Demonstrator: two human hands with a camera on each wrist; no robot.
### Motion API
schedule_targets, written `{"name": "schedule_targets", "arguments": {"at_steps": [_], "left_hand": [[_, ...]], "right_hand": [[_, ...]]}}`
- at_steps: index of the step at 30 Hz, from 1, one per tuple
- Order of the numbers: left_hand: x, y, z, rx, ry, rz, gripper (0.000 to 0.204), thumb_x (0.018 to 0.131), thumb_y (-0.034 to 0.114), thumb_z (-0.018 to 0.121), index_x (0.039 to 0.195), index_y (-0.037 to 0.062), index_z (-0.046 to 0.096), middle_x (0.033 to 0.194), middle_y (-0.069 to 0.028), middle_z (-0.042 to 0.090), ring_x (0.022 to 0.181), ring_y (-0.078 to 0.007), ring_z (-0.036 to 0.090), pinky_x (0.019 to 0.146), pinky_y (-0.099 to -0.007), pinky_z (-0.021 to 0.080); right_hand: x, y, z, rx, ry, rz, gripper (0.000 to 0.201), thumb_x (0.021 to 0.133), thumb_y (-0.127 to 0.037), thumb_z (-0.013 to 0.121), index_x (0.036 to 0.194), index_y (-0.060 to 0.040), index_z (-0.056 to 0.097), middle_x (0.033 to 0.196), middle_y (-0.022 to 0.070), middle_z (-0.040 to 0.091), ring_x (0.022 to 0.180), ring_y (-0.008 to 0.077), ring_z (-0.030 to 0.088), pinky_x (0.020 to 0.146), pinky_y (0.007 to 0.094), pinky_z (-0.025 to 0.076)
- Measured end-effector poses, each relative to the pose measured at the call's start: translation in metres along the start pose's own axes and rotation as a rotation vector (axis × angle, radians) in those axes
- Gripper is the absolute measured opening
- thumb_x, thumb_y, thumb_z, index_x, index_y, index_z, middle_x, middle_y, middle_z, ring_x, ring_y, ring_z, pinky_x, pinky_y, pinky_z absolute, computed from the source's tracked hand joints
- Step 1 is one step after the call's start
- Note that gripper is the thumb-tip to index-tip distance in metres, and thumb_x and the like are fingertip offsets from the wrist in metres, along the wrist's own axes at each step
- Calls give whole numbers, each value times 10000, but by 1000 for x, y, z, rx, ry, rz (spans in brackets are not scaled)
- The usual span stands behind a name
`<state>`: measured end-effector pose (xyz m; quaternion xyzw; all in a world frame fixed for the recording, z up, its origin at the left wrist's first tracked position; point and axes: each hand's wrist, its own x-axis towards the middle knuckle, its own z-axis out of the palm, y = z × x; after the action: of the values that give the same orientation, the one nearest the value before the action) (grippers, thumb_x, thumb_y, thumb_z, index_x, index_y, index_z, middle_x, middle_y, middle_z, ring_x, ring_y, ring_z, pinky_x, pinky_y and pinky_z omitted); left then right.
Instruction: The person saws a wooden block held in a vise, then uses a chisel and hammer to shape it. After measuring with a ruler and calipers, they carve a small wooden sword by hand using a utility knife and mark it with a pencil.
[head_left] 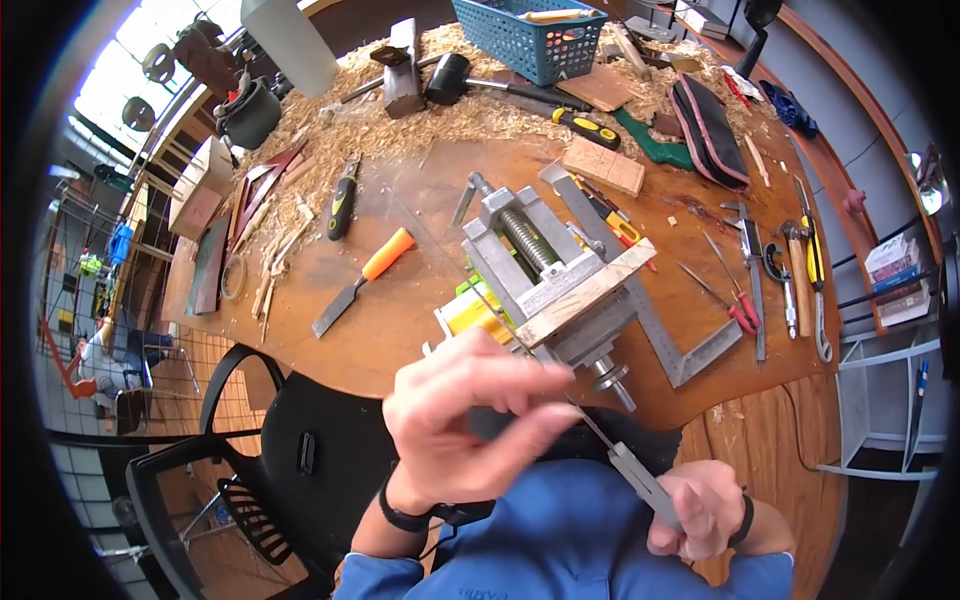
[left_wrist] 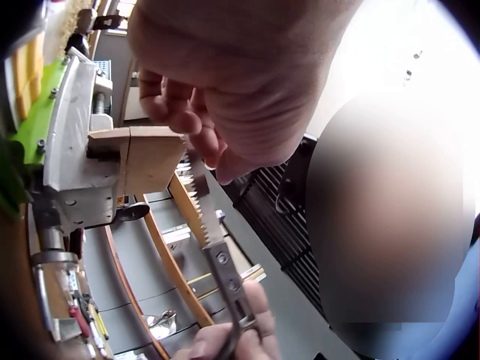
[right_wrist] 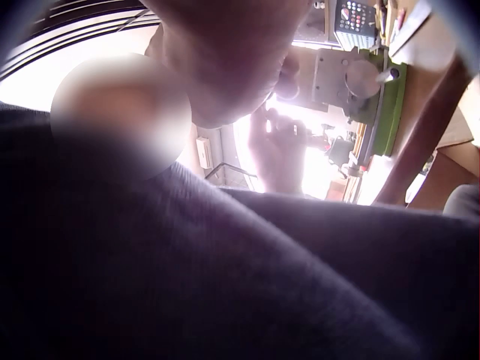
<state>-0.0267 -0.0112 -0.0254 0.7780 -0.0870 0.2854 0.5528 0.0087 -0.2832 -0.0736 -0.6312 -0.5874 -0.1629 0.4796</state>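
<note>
A handsaw [head_left: 645, 485] is gripped at its metal handle by my right hand [head_left: 700, 510], low at the right of the head view. Its narrow toothed blade [left_wrist: 205, 202] slants up to the edge of a wooden board [head_left: 590, 292], teeth facing the board in the left wrist view. The board is clamped in a grey metal vise [head_left: 530, 240]. Beside the blade, my left hand [head_left: 465, 415] has its thumb and index finger apart and bent; whether they touch the blade is unclear. In the right wrist view, the right hand [right_wrist: 232, 60] hides the handle.
An orange-handled chisel [head_left: 385, 255] lies left of the vise, a metal square [head_left: 700, 355] to its right. Screwdrivers, calipers and a hammer [head_left: 797, 260] lie at the right. Wood shavings, a mallet [head_left: 447, 80] and a blue basket [head_left: 530, 45] are behind; a black chair [head_left: 330, 450] stands at lower left.
</note>
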Motion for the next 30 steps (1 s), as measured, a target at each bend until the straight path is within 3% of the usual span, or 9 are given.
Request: {"name": "schedule_targets", "arguments": {"at_steps": [1, 2, 4, 7, 8, 10, 12, 14, 30], "left_hand": [[1, -7, 8, 19, 56, 171, 267, 714, 31, 928, 911, 17, 748, 730, -34, 669, 582, -119, 602, 529, -243, 457], [-3, -10, 13, 23, 132, 217, 299, 682, 69, 964, 851, 41, 720, 695, -18, 647, 571, -120, 588, 512, -251, 434], [-9, -10, 17, 71, 194, 290, 331, 677, 143, 980, 798, 68, 681, 661, 4, 616, 543, -120, 557, 490, -266, 399], [-7, -7, 19, 218, 85, 397, 385, 733, 309, 960, 832, 70, 675, 595, 24, 577, 473, -116, 487, 473, -257, 356], [-10, -6, 20, 278, 60, 373, 361, 747, 316, 949, 788, 77, 682, 571, 25, 562, 459, -112, 490, 455, -259, 337], [-14, -11, 25, 269, 83, 343, 350, 742, 312, 949, 739, 83, 684, 538, 21, 533, 442, -112, 477, 437, -265, 312], [-12, -12, 28, 203, 127, 292, 362, 724, 304, 957, 676, 92, 668, 509, 22, 500, 427, -116, 465, 426, -272, 300], [-16, -16, 31, 194, 184, 262, 373, 709, 299, 965, 651, 101, 655, 492, 31, 480, 419, -115, 457, 426, -272, 300], [-18, -19, 30, 128, 185, 226, 338, 694, 254, 970, 660, 119, 662, 508, 40, 519, 427, -109, 478, 432, -271, 316]], "right_hand": [[-8, -2, 1, 37, -2, -31, 556, 852, -21, 621, 1378, 130, 523, 910, 194, 641, 552, 191, 627, 487, 320, 580], [-10, -6, 6, 54, 25, -14, 554, 861, -22, 618, 1391, 110, 521, 932, 203, 636, 568, 198, 633, 491, 317, 580], [-1, -6, 10, -77, 33, -43, 575, 980, -69, 519, 1497, 132, 368, 800, 108, 606, 536, 173, 592, 468, 304, 548], [3, -4, 11, -167, 85, -132, 564, 959, -37, 496, 1498, 91, 386, 793, 102, 600, 519, 169, 567, 454, 303, 504], [4, -5, 7, -155, 52, -143, 564, 959, -37, 496, 1498, 91, 386, 793, 102, 600, 519, 169, 567, 454, 303, 504], [6, -9, 0, -173, -40, 5, 477, 902, -24, 580, 1367, 74, 531, 874, 128, 633, 569, 185, 598, 514, 315, 551], [-1, -9, 1, -83, -81, 60, 446, 913, -20, 559, 1347, 84, 530, 814, 105, 633, 545, 167, 581, 512, 308, 531], [-2, -11, 3, -95, -1, 106, 442, 922, -31, 566, 1342, 96, 525, 749, 83, 622, 527, 160, 581, 503, 304, 527], [-1, -13, 5, -132, -20, 95, 424, 960, -69, 508, 1333, 133, 495, 705, 83, 610, 511, 165, 594, 476, 308, 515]]}}
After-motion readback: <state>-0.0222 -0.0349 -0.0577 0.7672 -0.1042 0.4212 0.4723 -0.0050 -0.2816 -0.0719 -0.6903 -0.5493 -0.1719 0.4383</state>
